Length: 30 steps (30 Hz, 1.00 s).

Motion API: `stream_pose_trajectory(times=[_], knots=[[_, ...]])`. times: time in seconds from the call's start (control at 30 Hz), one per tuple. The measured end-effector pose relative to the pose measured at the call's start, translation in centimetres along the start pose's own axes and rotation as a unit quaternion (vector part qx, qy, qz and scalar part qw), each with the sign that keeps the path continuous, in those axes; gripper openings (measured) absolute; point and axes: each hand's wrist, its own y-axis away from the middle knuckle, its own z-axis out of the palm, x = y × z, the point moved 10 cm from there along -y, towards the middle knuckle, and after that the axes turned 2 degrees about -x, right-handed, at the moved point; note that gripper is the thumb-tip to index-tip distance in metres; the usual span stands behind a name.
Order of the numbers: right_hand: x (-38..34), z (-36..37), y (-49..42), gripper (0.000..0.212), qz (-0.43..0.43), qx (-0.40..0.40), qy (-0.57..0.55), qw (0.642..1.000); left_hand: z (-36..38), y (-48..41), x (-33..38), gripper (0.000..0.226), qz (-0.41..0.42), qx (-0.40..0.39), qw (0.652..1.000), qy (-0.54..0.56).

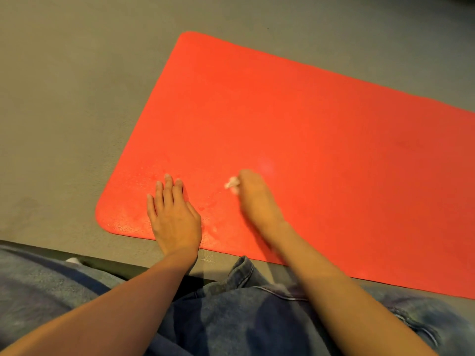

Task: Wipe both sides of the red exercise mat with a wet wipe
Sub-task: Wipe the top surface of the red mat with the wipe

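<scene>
- Mat lies flat on the floor, long axis running away to the right.
- Left hand presses the near corner, fingers straight.
- Right hand, blurred, holds the wipe on the mat.
- Unwiped length lies right; right hand is nearer.

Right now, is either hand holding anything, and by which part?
The right hand grips the bunched wet wipe; blur hides which part. The left hand rests flat on the mat, holding nothing.
</scene>
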Motion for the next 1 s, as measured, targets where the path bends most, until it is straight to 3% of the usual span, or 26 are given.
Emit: stream_pose_trajectory(times=[0.07,0.13,0.23,0.3,0.47,0.67,0.73,0.8,0.9,1.0], knots=[[5.3,-3.2,-0.3,0.005,0.137,0.082,-0.010,0.987,0.0,0.0,0.1,0.040,0.001,0.005,1.000,-0.002],[5.5,-2.5,0.0,0.002,0.166,0.084,-0.006,0.982,0.0,0.1,-0.1,0.041,0.002,0.006,1.000,-0.004],[-1.0,2.2,0.9,0.004,0.029,-0.017,-0.023,0.999,0.1,0.0,0.0,0.043,0.000,0.002,1.000,-0.006],[-3.2,3.3,1.7,0.005,-0.045,-0.035,0.009,0.998,0.1,-0.1,0.1,0.044,0.003,0.002,1.000,-0.011],[-2.3,1.6,1.7,0.012,-0.037,0.025,0.059,0.997,0.0,-0.1,0.0,0.040,-0.005,-0.013,1.000,-0.015],[-6.8,4.3,3.2,0.007,-0.168,-0.027,-0.031,0.985,-1.2,-4.9,0.2,0.013,-0.054,-0.030,0.998,-0.020],[-5.7,3.7,1.8,0.006,-0.171,-0.023,-0.027,0.985,-0.8,-7.2,0.5,0.015,-0.020,-0.039,0.999,-0.019],[-2.5,1.7,-0.5,0.004,-0.131,0.031,-0.013,0.991,-0.1,-8.9,2.1,0.016,0.048,-0.053,0.997,-0.002],[4.9,-2.5,-4.0,0.005,0.016,0.159,-0.002,0.987,1.2,-10.8,4.4,0.024,0.120,-0.075,0.990,0.026],[9.6,-4.3,-5.9,0.011,0.150,0.202,-0.010,0.968,3.0,-12.4,5.9,0.031,0.153,-0.099,0.982,0.049]])
